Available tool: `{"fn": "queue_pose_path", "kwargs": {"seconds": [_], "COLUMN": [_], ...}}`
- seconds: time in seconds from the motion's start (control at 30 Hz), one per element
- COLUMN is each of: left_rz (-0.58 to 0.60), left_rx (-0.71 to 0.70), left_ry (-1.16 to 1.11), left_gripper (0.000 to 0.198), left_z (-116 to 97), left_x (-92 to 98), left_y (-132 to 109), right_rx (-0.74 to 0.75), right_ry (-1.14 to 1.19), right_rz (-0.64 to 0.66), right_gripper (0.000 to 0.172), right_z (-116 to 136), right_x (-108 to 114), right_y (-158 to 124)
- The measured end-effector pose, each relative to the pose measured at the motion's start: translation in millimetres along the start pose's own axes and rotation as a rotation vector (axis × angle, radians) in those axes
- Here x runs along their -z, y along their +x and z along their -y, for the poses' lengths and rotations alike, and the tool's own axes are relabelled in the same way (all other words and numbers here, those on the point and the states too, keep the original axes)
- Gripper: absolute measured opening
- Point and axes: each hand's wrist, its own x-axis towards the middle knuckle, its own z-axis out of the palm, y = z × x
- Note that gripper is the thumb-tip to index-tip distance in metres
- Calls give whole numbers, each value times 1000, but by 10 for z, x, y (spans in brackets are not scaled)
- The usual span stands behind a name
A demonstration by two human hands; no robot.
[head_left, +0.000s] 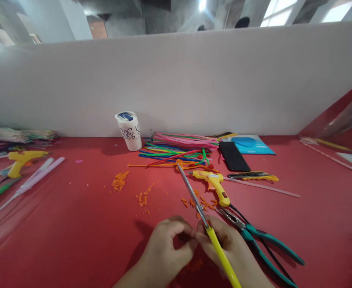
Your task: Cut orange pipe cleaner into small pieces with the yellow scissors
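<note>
Yellow-handled scissors [200, 209] in the right hand [237, 250], lower centre of frame, blades pointing up-frame.
Left hand [160, 246] curled, fingertips meeting the right's; cannot tell whether anything is pinched there. Right hand closed about the scissors, exact grip partly hidden. Handling (est.): scissors light, rigid, handle probably smooth; take by the yellow handle, clear of the blades. Orange clippings [119, 181] beyond, mid-frame: likely near weightless, soft, easily scattered; pinch lightly. Counts, near to far: hands, 2; scissors, 1; pliers [249, 233], 1, lower right; clippings, 3 main patches on the red counter [82, 228], single bits not reliably countable; glue guns [214, 181], 2, right of centre and far left; phone [234, 156], 1, right of centre; cup [130, 135], 1, left of centre.
</note>
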Motion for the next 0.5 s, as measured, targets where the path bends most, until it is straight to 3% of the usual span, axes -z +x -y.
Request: {"fn": "queue_pose_path", "kwargs": {"seconds": [0.1,0.2,0.27,0.5], "left_rz": [-76,-304,-433,-463], "left_rx": [82,196,195,123], "left_ry": [-150,-451,-618,-761], "left_gripper": [11,2,6,4], "left_z": [72,166,197,125], "left_x": [52,155,231,322], "left_y": [44,103,136,160], "right_rx": [25,60,93,229], "right_ry": [-84,-298,-468,-838], "right_rz": [-4,-33,-51,-93], "right_gripper": [22,28,28,26], "right_z": [-5,9,33,32], "right_x": [35,72,89,108], "right_y": [-1,8,14,23]}}
